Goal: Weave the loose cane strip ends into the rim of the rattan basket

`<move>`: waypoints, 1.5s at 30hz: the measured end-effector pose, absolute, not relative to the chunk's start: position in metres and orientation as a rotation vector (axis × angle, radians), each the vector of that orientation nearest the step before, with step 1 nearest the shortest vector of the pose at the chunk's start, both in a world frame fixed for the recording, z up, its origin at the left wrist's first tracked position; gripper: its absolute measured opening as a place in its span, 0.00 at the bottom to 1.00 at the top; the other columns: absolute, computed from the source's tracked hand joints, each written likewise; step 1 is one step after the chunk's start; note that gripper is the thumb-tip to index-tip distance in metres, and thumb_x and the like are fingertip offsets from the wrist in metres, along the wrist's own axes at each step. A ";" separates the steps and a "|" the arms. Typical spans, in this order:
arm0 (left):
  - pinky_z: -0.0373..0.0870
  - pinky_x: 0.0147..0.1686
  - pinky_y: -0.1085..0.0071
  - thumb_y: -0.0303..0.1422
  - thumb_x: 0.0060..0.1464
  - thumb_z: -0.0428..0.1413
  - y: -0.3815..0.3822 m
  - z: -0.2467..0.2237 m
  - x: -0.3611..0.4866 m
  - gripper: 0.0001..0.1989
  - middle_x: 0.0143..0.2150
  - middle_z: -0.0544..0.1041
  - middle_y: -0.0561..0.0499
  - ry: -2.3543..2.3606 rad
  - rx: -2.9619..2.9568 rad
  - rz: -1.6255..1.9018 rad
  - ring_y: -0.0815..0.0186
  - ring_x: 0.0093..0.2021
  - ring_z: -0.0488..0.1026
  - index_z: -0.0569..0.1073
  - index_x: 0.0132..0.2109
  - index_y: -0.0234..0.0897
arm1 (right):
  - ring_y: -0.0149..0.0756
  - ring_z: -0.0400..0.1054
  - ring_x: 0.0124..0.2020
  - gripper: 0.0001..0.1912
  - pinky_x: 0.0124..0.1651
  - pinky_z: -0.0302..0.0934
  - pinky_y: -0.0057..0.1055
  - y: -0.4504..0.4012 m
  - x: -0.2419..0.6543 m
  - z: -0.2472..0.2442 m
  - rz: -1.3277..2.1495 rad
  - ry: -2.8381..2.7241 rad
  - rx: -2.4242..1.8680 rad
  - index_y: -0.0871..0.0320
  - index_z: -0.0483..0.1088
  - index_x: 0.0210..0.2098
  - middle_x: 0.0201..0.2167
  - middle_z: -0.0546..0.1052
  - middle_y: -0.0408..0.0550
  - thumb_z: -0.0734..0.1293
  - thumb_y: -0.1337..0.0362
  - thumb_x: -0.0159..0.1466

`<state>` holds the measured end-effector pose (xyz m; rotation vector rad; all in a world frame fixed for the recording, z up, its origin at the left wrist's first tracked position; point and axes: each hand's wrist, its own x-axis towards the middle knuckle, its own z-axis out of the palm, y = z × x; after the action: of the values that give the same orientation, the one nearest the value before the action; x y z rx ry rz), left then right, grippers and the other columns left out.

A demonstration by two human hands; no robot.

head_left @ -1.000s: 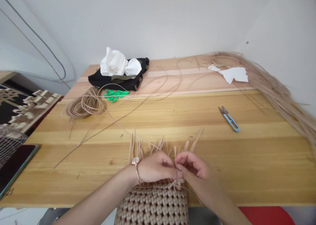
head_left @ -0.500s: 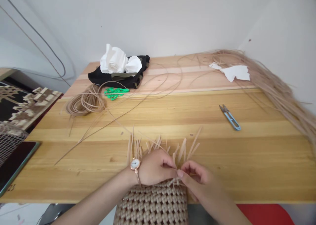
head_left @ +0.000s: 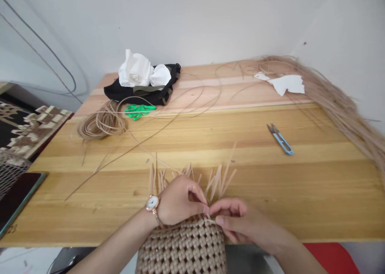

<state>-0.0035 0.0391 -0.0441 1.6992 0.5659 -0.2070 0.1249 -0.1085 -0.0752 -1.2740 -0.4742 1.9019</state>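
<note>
A tan woven basket [head_left: 186, 250] stands in front of me at the table's near edge, with loose strip ends [head_left: 218, 181] fanning out beyond its rim. My left hand [head_left: 183, 199], wearing a watch [head_left: 152, 203] at the wrist, lies over the rim. Its thumb and forefinger pinch a weaving strip at the right part of the edge. Close beside it, my right hand [head_left: 237, 220] grips a short pale strip [head_left: 212, 221] between thumb and fingers. Just where the strip passes through the weave is hidden by my fingers.
Blue thread snips [head_left: 281, 140] lie to the right. A coil of strips [head_left: 102, 121], green netting [head_left: 139, 111] and a black bag [head_left: 141, 93] with white tissue [head_left: 136, 69] sit back left. Long strips [head_left: 333, 101] and torn paper [head_left: 285, 84] lie back right; a phone [head_left: 19, 199] is far left.
Both hands have shifted slightly. My right hand has drawn back a little to the right of my left, and a pale strip now shows at its fingertips. The view has moved slightly.
</note>
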 end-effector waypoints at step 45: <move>0.68 0.34 0.68 0.31 0.52 0.53 0.035 -0.046 -0.014 0.08 0.34 0.78 0.35 0.381 1.348 -0.244 0.61 0.35 0.76 0.63 0.30 0.32 | 0.25 0.50 0.22 0.12 0.24 0.45 0.22 -0.128 0.165 -0.052 1.830 -1.086 -1.730 0.60 0.64 0.28 0.21 0.58 0.38 0.59 0.59 0.62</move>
<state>-0.0142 0.0351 -0.0456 1.3484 0.3812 -0.2442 0.1648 -0.1276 -0.0516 -1.7303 -1.0857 1.8298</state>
